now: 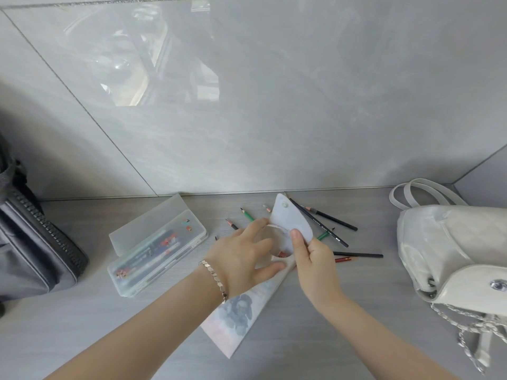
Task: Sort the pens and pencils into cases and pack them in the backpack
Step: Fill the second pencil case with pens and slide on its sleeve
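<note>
A soft pale pencil case point(241, 319) with a printed picture lies at the table's middle, its mouth held open. My right hand point(310, 259) pinches the raised flap point(290, 223). My left hand point(244, 253), with a bracelet on the wrist, grips the left rim of the mouth. A red item shows inside the opening. Several loose pencils point(329, 229) lie on the table beyond the case, black, green and red. To the left, a clear plastic box point(153, 256) holds pens, its lid up. A white backpack point(450, 253) sits at the right.
A dark grey bag point(30, 242) with a zip stands at the left edge. A glossy grey wall rises just behind the table. The white backpack's chain strap point(472, 330) trails toward the front right corner.
</note>
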